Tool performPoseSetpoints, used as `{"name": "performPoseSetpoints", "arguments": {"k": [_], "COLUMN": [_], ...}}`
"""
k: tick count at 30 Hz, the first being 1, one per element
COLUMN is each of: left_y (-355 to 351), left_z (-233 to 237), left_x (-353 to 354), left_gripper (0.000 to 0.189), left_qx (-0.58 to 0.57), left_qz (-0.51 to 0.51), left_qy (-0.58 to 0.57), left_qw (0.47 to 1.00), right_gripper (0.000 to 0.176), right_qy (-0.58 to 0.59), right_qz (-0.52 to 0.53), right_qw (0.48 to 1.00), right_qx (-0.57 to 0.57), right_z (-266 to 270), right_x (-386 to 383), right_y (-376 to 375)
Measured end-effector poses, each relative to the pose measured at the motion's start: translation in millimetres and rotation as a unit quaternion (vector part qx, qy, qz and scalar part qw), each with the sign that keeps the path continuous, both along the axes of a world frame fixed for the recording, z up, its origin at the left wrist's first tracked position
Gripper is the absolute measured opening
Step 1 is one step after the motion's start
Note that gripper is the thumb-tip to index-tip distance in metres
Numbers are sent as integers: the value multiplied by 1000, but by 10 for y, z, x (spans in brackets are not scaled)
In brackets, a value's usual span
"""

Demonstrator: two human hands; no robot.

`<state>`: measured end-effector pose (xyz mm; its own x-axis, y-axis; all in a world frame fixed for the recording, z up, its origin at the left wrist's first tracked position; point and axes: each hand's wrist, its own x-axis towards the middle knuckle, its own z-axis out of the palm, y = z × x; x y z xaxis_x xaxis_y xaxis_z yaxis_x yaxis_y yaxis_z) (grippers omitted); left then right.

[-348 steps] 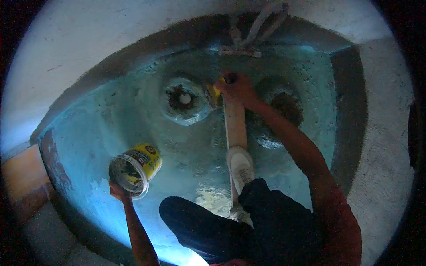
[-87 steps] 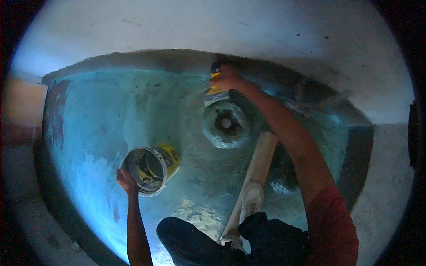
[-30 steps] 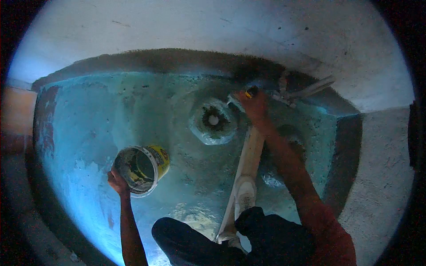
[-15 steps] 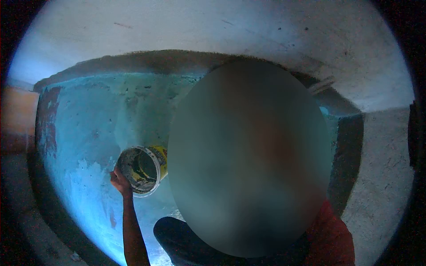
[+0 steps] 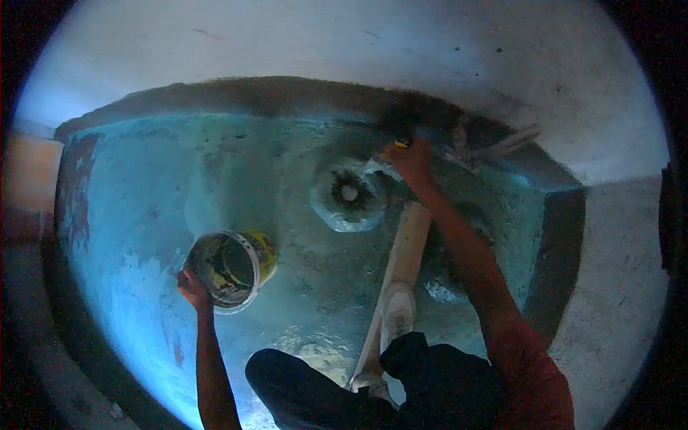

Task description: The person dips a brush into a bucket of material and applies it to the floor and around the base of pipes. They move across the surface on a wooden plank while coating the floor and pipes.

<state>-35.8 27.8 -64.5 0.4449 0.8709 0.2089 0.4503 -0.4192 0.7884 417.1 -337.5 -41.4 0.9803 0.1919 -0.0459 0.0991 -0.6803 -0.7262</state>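
Observation:
My left hand [image 5: 192,287] is closed on the rim of a bucket [image 5: 266,256], which is tilted with its mouth facing me. The bucket is yellow outside, and its inside is smeared with grey residue. At the far side of the wet floor, my right hand [image 5: 411,161] is closed around a small tool with a yellow part [image 5: 402,143]. Its working end is lost in the dark patch at the foot of the wall, so its kind cannot be made out. A pale ring with a dark centre [image 5: 349,192] lies left of my right forearm.
My shoes [image 5: 398,312] rest along a pale board or pipe [image 5: 410,244] crossing the blue-green floor [image 5: 150,201]. A dark grey band [image 5: 251,93] runs along the base of the pale wall [image 5: 308,36]. Light streaks [image 5: 502,143] mark the far right corner.
The blurred oval that hid the middle and right of the view is gone, so my right arm, board and ring now show. The bucket has shifted very slightly upward.

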Motion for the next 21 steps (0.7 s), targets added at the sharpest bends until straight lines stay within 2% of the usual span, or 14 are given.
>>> {"name": "performPoseSetpoints", "arguments": {"k": [2, 4, 5, 7, 8, 9, 10, 12, 14, 16, 17, 19, 21], "left_y": [7, 27, 46, 48, 28, -16, -54, -100, -173, -251, -237, -193, -168], "left_z": [11, -88, -91, -61, -38, 16, 76, 184, 303, 390, 362, 294, 272], "left_x": [21, -22, -52, -27, -6, 39, 76, 98, 146, 239, 248, 246, 206], "left_gripper": [41, 42, 43, 43, 42, 41, 40, 38, 36, 36, 37, 38, 39], "left_qx": [-50, -66, -51, -22, -20, -19, -17, -24, -31, -39, -4, 66, 52], "left_qz": [18, 7, 11, 21, 18, 14, 11, 6, 11, 27, 19, 4, 4], "left_qy": [-25, -55, -26, 32, 24, 16, 9, 24, 20, -7, -7, -10, -10], "left_qw": [998, 996, 998, 999, 999, 1000, 1000, 999, 999, 999, 1000, 998, 999], "right_gripper": [39, 39, 39, 43, 44, 46, 47, 51, 54, 58, 60, 63, 66], "right_qy": [-49, -93, -114, -93, -143, -195, -302, -327, -170, -7, 74, 93, 67], "right_qz": [22, -37, -67, 26, 104, 179, 281, 387, 402, 403, 398, 369, 317], "right_qw": [998, 992, 986, 990, 976, 953, 891, 840, 891, 914, 914, 924, 943], "right_qx": [-16, -76, -105, -104, -129, -150, -191, -193, -121, -50, -14, -38, -69], "right_z": [-163, -283, -331, -368, -407, -472, -758, -863, -480, -88, -14, -78, -158], "right_x": [85, 174, 231, 389, 446, 510, 573, 521, 309, 122, 86, 178, 291], "right_y": [-13, 177, 285, 500, 613, 720, 837, 1030, 1281, 1463, 1495, 1425, 1289]}}
